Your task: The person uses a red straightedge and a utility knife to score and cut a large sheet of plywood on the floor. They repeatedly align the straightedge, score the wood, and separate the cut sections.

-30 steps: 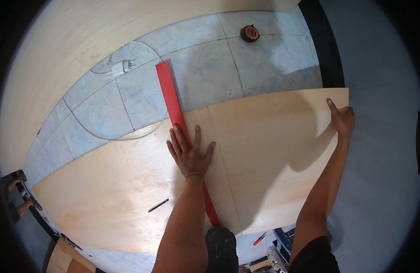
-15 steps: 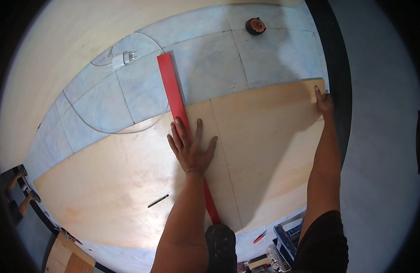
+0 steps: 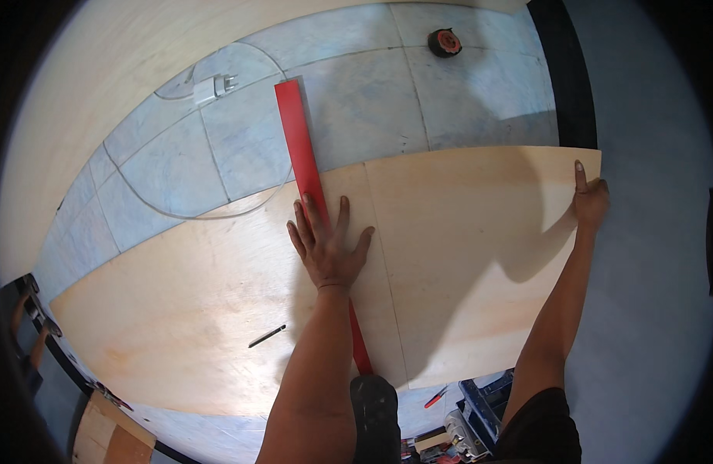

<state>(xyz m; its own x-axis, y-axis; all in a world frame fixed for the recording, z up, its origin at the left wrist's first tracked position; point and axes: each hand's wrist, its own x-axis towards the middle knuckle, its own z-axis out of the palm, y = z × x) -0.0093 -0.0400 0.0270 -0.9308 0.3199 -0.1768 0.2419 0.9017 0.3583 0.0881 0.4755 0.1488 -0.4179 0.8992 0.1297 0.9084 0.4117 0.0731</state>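
A large pale plywood sheet lies on the tiled floor. A long red straightedge runs across it from the tiles toward my knee. My left hand lies flat on the straightedge with fingers spread, pressing it onto the sheet. My right hand is stretched out to the sheet's far right corner, its fingers curled over the edge. A dark pencil rests on the sheet, left of my left forearm. A thin drawn line runs down the sheet just right of the straightedge.
An orange and black tape measure sits on the tiles at the top. A white plug adapter lies at the upper left. Boxes with tools stand by my legs. A black strip borders grey floor on the right.
My right hand slid along the sheet's right edge toward the far corner and back, and the view shifted slightly. My left hand stayed flat on the straightedge.
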